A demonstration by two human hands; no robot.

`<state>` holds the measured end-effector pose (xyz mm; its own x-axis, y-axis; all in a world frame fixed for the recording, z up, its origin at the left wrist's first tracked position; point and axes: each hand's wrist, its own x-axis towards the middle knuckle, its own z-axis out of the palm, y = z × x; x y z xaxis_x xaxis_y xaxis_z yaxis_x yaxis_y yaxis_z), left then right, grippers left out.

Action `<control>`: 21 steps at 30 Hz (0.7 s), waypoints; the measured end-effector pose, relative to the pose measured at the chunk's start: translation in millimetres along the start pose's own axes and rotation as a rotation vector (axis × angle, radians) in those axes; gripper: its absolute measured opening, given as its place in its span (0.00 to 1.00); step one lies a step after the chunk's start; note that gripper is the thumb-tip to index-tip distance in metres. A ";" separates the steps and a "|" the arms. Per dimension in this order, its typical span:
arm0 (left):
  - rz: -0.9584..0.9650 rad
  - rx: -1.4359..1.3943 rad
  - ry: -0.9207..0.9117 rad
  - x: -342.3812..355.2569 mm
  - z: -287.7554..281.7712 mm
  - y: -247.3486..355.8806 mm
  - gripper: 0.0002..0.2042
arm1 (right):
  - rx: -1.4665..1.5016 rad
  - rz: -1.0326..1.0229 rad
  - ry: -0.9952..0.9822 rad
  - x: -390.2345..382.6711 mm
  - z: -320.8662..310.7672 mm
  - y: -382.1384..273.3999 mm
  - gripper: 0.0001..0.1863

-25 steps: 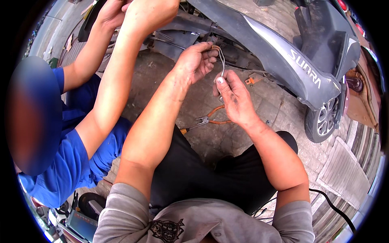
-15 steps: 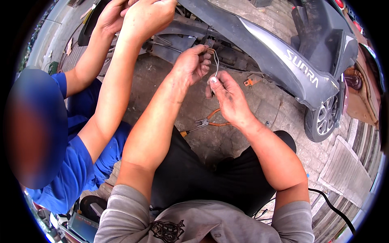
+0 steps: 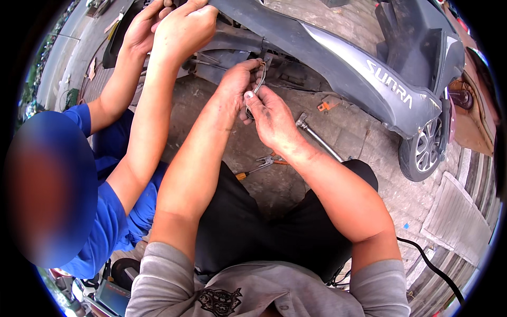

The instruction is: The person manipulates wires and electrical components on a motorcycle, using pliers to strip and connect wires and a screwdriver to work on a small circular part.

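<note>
Up and left of the fingers, a co-worker's hand [image 3: 186,33] is raised. The left hand [image 3: 235,82] pinches the thin wires [image 3: 262,79], which run down to the right hand [image 3: 272,119], its thumb and fingers closed on them. The right hand has drawn in beside the left, shortening the span between; the wire ends seem hidden. Rightward, a metal tool [image 3: 320,138] is now uncovered.
</note>
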<state>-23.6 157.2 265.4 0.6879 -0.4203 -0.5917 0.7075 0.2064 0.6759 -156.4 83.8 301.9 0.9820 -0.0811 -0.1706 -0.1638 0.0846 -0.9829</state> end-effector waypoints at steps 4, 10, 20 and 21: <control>0.007 0.113 -0.013 -8.4 -0.4 22.1 0.10 | 0.199 -0.015 -0.015 7.2 10.9 -2.2 0.13; -0.003 0.506 0.139 -13.2 17.3 38.3 0.12 | 0.486 -0.020 -0.124 15.6 14.6 6.6 0.12; -0.047 0.841 0.236 -13.0 40.2 53.4 0.13 | 0.645 0.236 -0.035 20.2 21.4 28.7 0.16; -0.057 0.824 0.233 -8.8 36.8 53.6 0.13 | 0.626 0.224 -0.041 18.8 22.3 28.7 0.16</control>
<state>2.3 139.5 322.9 0.7346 -0.1996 -0.6485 0.4604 -0.5554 0.6925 -140.6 106.9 272.1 0.9353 0.0422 -0.3514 -0.2910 0.6567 -0.6957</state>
